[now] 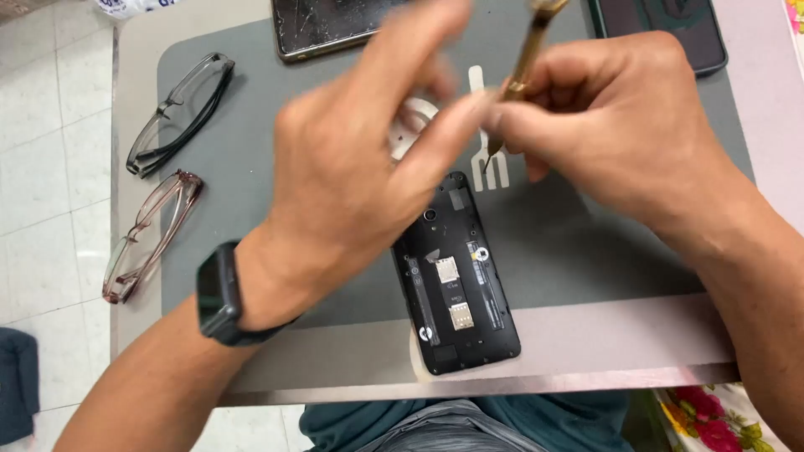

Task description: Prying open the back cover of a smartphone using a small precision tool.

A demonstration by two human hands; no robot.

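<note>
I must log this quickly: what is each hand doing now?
Left hand: fingers touch the screwdriver; grip cannot be told.
Right hand: closed, holding the screwdriver.

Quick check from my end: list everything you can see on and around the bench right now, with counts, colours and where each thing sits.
opened phone: 1, black, back cover off, face down at the mat's near edge
screwdriver: 1, brass-coloured, held above the phone
grey mat: 1, covering most of the table
dark-framed glasses: 1, black and grey, mat's left side
brown-framed glasses: 1, translucent brown, left edge of mat
cracked device: 1, dark, far edge, centre
dark phone: 1, far right corner
white tool: 1, forked, on mat beyond the phone
wristwatch: 1, black, left wrist
left hand: 1, fingers at the screwdriver's tip
right hand: 1, gripping the screwdriver
</note>
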